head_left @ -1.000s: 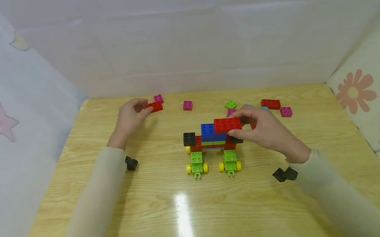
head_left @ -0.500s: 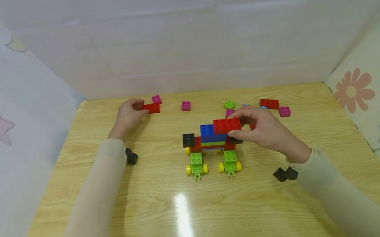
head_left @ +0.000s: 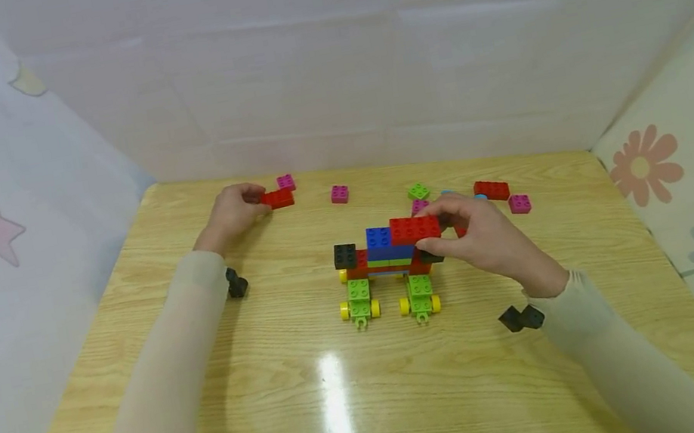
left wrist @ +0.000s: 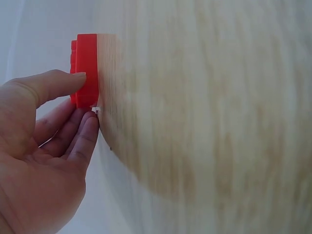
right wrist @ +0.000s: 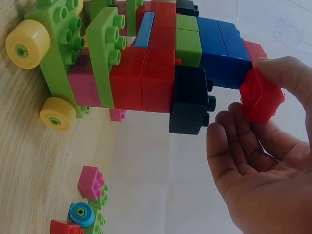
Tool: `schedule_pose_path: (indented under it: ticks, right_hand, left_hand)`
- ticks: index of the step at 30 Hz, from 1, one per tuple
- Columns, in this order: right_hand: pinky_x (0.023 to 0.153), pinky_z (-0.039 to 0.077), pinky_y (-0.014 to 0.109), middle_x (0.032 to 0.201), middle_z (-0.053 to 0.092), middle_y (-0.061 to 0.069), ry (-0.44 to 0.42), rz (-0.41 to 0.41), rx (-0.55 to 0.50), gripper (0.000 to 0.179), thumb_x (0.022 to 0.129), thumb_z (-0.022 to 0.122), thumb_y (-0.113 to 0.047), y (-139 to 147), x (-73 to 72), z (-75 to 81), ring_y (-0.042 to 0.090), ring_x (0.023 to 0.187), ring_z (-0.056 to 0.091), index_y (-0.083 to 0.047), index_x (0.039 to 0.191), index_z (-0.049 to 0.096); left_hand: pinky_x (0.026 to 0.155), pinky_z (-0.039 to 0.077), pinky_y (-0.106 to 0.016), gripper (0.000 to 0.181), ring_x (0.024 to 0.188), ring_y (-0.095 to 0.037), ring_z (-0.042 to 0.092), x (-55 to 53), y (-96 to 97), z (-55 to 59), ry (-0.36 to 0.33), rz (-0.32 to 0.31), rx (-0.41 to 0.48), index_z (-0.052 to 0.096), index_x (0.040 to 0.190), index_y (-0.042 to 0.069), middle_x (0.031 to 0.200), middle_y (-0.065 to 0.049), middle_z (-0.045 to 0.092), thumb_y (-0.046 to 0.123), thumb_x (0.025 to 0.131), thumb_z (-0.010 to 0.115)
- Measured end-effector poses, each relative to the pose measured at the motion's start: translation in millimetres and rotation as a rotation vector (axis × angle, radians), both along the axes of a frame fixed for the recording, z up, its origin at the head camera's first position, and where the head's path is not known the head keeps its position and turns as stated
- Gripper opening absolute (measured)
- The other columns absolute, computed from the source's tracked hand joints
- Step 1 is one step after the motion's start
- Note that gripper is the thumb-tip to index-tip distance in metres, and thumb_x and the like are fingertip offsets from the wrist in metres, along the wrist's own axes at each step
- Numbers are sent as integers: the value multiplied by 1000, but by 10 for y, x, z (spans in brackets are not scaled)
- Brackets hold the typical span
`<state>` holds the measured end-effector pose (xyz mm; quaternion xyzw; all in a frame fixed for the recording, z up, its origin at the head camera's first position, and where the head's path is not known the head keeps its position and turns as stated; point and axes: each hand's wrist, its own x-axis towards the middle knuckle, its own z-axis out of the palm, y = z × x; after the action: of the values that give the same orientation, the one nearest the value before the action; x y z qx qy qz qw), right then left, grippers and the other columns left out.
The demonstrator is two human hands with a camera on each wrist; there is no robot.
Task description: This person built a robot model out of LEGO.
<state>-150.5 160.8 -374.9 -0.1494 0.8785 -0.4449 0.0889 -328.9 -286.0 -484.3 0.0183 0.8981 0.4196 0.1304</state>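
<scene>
Near the table's far left edge, my left hand (head_left: 234, 211) holds a long red brick (head_left: 277, 198) between thumb and fingers. In the left wrist view that red brick (left wrist: 87, 70) sits on the tabletop, the thumb against its side. My right hand (head_left: 484, 232) pinches another red brick (head_left: 415, 228) on top of the blue bricks (head_left: 380, 240) of a wheeled brick vehicle (head_left: 389, 264). The right wrist view shows this red brick (right wrist: 261, 95) overhanging the blue bricks (right wrist: 224, 53), above a black brick (right wrist: 189, 100). Green wheel bases (head_left: 359, 299) with yellow wheels carry the vehicle.
Pink bricks (head_left: 339, 194) lie along the back of the table (head_left: 283, 411). A green brick (head_left: 419, 191), a red brick (head_left: 491, 190) and a pink brick (head_left: 520, 203) lie beyond my right hand. Cloth walls stand behind and at both sides.
The red brick in my left hand has turned slightly and shifted a little left with the hand. My right hand and the vehicle have stayed in place.
</scene>
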Motion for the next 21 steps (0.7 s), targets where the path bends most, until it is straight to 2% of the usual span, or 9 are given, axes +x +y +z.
schedule_pose_path:
  ticks: [7,13,21]
  right_hand:
    - [98,58,40,122,76,1,0,-1,3,37,100,88,-28,1,-2,8,22,112,71,-16,134,78]
    - [99,58,41,122,75,2,-5,-2,7,37,100,87,-27,8,0,10,22,113,71,-15,134,78]
    - [99,58,42,122,75,3,-7,-1,9,38,100,87,-26,6,-12,3,23,114,72,-14,135,78]
  left_hand:
    - [125,48,-56,50,140,-39,60,-4,-6,-14,-1,-6,-33,64,153,1,154,-23,64,17,107,76]
    - [126,48,-55,50,140,-38,60,-21,-19,-55,-7,-15,-31,64,152,2,154,-23,64,18,107,77]
    - [126,48,-55,49,139,-39,60,2,-40,-44,2,-13,-24,64,151,1,153,-24,65,18,107,76]
